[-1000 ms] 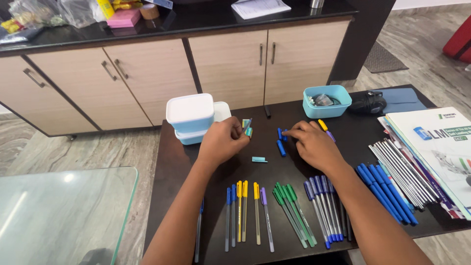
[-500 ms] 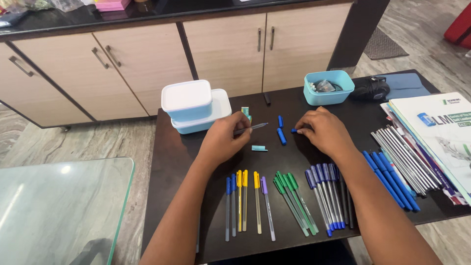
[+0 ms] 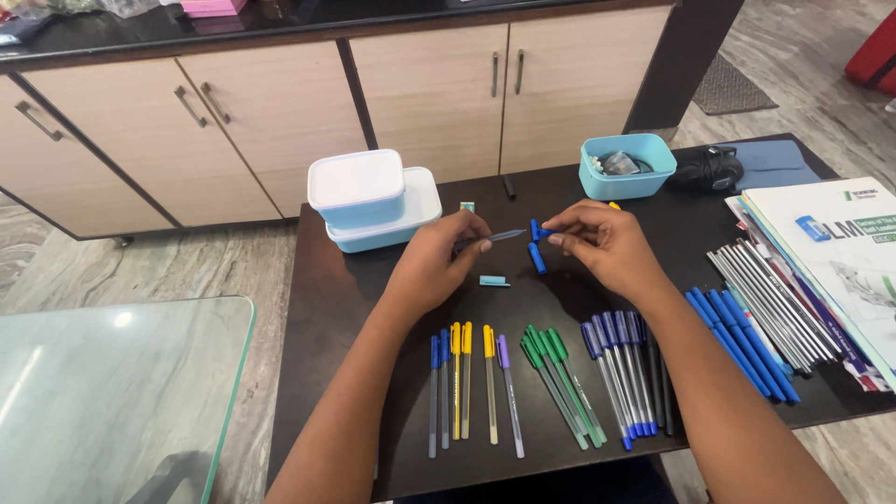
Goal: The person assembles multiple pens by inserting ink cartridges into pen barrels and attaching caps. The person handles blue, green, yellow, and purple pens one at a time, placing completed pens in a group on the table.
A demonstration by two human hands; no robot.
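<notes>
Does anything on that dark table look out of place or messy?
Mostly tidy: pens lie sorted by colour. A few stray bits stand out: a loose teal cap, a blue cap and a small piece lying apart from the rows.

White printed booklets (image 3: 840, 243) (blue and green markings) lie at the table's right edge.

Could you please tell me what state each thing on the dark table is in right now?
left hand: pinching a pen.
pen: held level, uncapped, tip towards the cap.
right hand: holding a blue cap.
blue cap: off the pen, just beyond its tip.
second blue cap: lying loose.
white boxes: lidded, stacked.
blue tub: open, small items inside.
pens in front: capped, in colour groups.
</notes>
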